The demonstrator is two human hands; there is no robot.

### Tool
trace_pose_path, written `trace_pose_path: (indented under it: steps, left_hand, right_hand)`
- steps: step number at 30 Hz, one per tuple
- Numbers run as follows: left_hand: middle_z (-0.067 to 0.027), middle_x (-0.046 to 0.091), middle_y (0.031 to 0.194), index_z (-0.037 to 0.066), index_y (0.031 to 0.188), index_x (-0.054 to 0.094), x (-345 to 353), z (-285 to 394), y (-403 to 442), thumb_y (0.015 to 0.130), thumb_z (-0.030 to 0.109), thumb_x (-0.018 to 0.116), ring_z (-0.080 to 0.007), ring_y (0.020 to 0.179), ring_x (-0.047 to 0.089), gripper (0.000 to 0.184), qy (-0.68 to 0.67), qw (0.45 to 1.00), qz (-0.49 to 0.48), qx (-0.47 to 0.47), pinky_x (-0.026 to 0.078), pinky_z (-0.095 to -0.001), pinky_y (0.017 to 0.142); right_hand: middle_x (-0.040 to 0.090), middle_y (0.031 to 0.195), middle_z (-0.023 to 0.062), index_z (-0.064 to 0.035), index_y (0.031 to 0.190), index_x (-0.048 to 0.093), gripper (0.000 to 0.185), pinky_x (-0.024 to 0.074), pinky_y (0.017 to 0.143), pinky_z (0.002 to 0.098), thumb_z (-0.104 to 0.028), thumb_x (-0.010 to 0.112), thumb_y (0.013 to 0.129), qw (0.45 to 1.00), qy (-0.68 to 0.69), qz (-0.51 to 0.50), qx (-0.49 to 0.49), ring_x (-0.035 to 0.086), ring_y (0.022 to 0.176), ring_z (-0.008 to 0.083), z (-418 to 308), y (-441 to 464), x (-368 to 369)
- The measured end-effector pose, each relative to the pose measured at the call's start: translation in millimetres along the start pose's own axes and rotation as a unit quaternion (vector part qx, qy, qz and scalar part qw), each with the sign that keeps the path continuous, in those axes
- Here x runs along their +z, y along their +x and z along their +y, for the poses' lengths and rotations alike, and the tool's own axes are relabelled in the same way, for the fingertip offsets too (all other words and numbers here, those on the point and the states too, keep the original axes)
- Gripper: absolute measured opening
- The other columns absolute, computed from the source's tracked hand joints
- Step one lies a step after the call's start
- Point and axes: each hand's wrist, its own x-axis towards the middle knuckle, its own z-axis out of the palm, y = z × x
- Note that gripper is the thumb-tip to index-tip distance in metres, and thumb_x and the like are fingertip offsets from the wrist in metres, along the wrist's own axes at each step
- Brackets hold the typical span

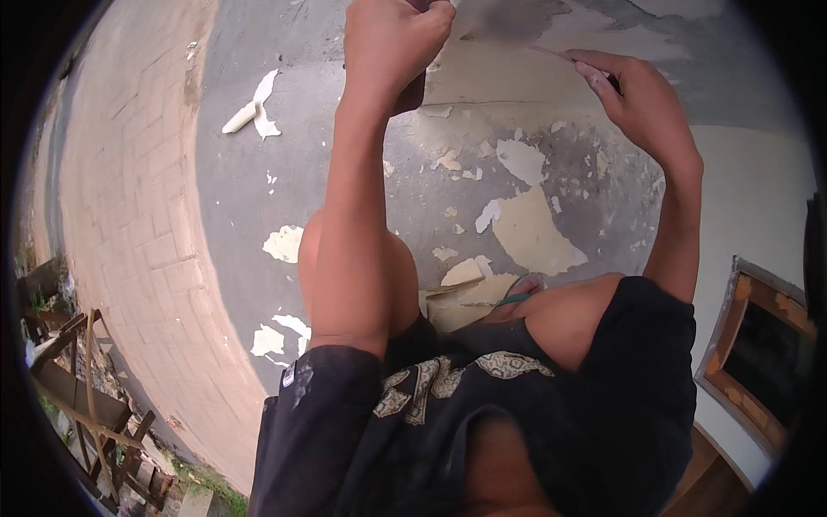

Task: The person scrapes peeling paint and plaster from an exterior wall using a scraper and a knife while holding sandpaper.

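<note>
My left hand (392, 43) is closed round a dark brown object (412, 96) at the top middle; most of it is hidden by my fingers, so I cannot tell its kind. At the upper right, my right hand (633, 95) grips a thin-bladed scraper (551, 53), its blade pointing left towards the wall (491, 82). Part of a dark handle shows inside that hand. Cream paint on the wall is patchy, with grey showing. Below the hands, large peeled paint pieces (530, 228) lie on the grey floor.
A curled paint strip (241, 118) and more flakes (282, 244) lie left of my bent legs. Beyond is a paved strip (138, 189) with scrap wood (86, 405) at the lower left. A wood-framed window (749, 345) is on the right. My sandalled foot (521, 293) is close to the flakes.
</note>
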Motion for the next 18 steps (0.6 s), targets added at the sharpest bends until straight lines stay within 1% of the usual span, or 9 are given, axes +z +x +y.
trace_pose_path:
  steps: [1,4,7,10,13,16,18]
  left_hand:
    - [-0.017,0.071,0.086,-0.002,0.104,0.068,0,4,0,0.076,0.011,0.055,-0.0223,0.081,0.067,0.033,-0.013,1.0,-0.006,-0.001,0.05,-0.0324,0.074]
    - [-0.0176,0.07,0.084,-0.001,0.103,0.069,6,7,7,0.076,0.012,0.055,-0.0236,0.078,0.067,0.033,0.012,1.0,0.012,0.004,0.05,-0.0336,0.073]
    - [-0.0194,0.069,0.083,-0.002,0.102,0.068,-1,21,-2,0.077,0.014,0.055,-0.025,0.077,0.067,0.033,0.035,0.999,0.001,-0.02,0.05,-0.0343,0.073]
    - [-0.0205,0.069,0.081,-0.003,0.102,0.068,5,4,3,0.077,0.015,0.055,-0.0258,0.077,0.067,0.033,0.003,1.0,0.022,0.013,0.05,-0.0348,0.072]
    - [-0.0208,0.068,0.081,-0.002,0.101,0.068,8,7,5,0.076,0.016,0.056,-0.0271,0.076,0.067,0.033,0.074,0.997,0.0,0.004,0.05,-0.0352,0.071]
    - [-0.0211,0.068,0.079,0.001,0.097,0.069,9,-4,0,0.075,0.017,0.056,-0.029,0.074,0.067,0.03,0.001,0.999,0.035,0.004,0.05,-0.0357,0.07]
    - [-0.021,0.068,0.079,0.0,0.096,0.069,7,-2,4,0.075,0.017,0.057,-0.0298,0.075,0.067,0.03,0.032,0.999,0.022,0.013,0.05,-0.0356,0.07]
  right_hand:
    - [0.068,0.093,0.0142,-0.0128,0.109,0.069,0.025,0.0496,0.076,0.0392,-0.021,0.051,0.093,1.0,-0.017,0.009,0.001,0.063,0.083,0.0345,0,1,0]
    - [0.068,0.092,0.0151,-0.012,0.109,0.069,0.025,0.0496,0.075,0.039,-0.021,0.053,0.092,0.999,-0.038,0.014,-0.005,0.062,0.082,0.0348,-9,-8,-3]
    - [0.068,0.092,0.0153,-0.0105,0.108,0.069,0.025,0.0497,0.075,0.0391,-0.021,0.053,0.092,1.0,0.006,0.004,-0.009,0.063,0.082,0.0348,3,0,-14]
    - [0.068,0.092,0.0148,-0.0088,0.107,0.069,0.025,0.0496,0.076,0.0392,-0.021,0.053,0.092,0.999,-0.042,0.018,-0.02,0.063,0.083,0.0343,-1,3,-5]
    - [0.068,0.094,0.0148,-0.0087,0.106,0.069,0.025,0.0494,0.077,0.0393,-0.022,0.054,0.091,1.0,-0.027,0.008,0.005,0.063,0.084,0.0343,-11,-6,-12]
    - [0.068,0.096,0.015,-0.0092,0.107,0.069,0.025,0.0492,0.078,0.0389,-0.022,0.053,0.091,1.0,-0.008,-0.014,0.022,0.063,0.085,0.0343,0,7,-8]
    - [0.068,0.097,0.0149,-0.0094,0.107,0.069,0.026,0.0492,0.078,0.0386,-0.022,0.053,0.091,0.999,-0.023,-0.021,0.023,0.064,0.086,0.0339,3,5,-5]
